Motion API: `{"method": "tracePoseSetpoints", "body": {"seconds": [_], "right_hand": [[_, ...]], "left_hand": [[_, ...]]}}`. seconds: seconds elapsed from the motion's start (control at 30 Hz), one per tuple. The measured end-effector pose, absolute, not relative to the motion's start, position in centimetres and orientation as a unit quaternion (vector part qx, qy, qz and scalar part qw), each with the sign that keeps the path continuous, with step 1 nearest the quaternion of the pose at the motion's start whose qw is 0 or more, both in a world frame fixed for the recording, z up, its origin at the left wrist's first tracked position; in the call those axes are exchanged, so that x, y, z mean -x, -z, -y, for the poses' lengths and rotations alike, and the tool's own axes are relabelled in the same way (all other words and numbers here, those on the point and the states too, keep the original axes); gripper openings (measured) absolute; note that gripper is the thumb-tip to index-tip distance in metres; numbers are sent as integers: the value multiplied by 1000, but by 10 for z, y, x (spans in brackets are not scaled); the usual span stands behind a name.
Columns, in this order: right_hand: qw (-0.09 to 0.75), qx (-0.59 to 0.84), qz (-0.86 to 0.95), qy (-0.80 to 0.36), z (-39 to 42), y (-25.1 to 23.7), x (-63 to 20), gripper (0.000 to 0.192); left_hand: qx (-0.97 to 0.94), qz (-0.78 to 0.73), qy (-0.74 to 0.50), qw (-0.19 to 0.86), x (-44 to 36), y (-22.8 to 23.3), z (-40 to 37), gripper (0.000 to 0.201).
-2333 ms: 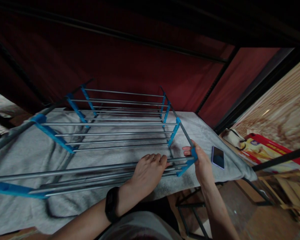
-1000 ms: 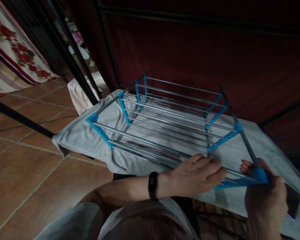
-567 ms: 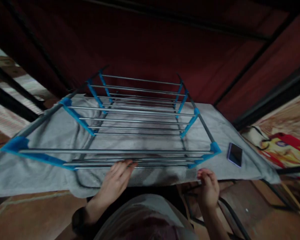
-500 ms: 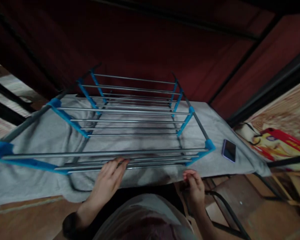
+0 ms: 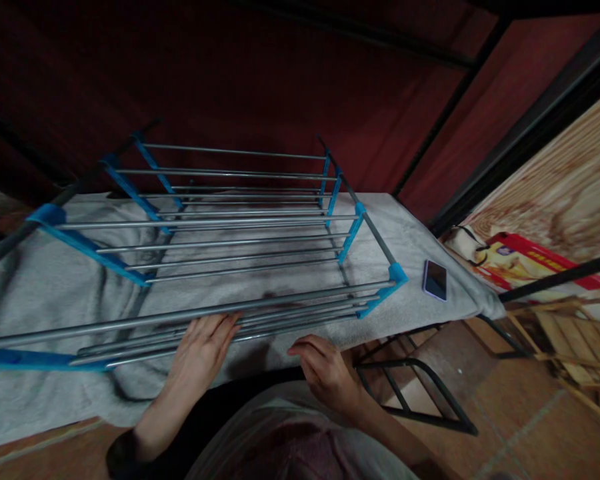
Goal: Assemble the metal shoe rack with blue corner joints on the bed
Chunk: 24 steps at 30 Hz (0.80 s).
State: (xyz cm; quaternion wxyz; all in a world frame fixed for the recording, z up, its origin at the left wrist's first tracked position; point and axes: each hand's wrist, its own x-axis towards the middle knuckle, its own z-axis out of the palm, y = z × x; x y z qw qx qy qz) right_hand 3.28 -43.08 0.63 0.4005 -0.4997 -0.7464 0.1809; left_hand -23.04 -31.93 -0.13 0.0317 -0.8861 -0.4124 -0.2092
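A shoe rack (image 5: 250, 259) of grey metal rods and blue plastic side brackets lies across the grey blanket (image 5: 290, 270) in front of me. My left hand (image 5: 205, 347) reaches under the rack's nearest upper rod. Its fingers curl over the lower front rods, left of their middle; the fingertips are partly hidden. Just in front of the blanket's near edge, my right hand (image 5: 325, 373) is closed with bent fingers, apart from the rods. What it holds, if anything, I cannot make out.
A phone (image 5: 435, 280) lies on the blanket right of the rack. Dark red panels (image 5: 260, 80) rise behind. To the right are a red and yellow package (image 5: 530, 257), a wooden slatted piece (image 5: 575, 340) and a black metal frame (image 5: 420, 393) above the tiled floor.
My right hand has moved left, closer to my left hand. The left hand stays at the front rods. My view has turned to the right, so the rack sits farther left.
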Motion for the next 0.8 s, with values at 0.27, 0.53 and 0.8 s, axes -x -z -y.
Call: {"method": "tracePoseSetpoints", "body": {"seconds": [0.27,0.53,0.8], "right_hand": [[372,410,832,-38,398,-13,2,32],[286,432,839,-168,354,-46,42,42],[166,409,864,-243,294,-71,115,33]], "left_hand": [[888,398,227,25,228,-4,322,31],[873,439,211,10,217,-13,338,28],[828,514,216,-58,210,7,344,36]]}}
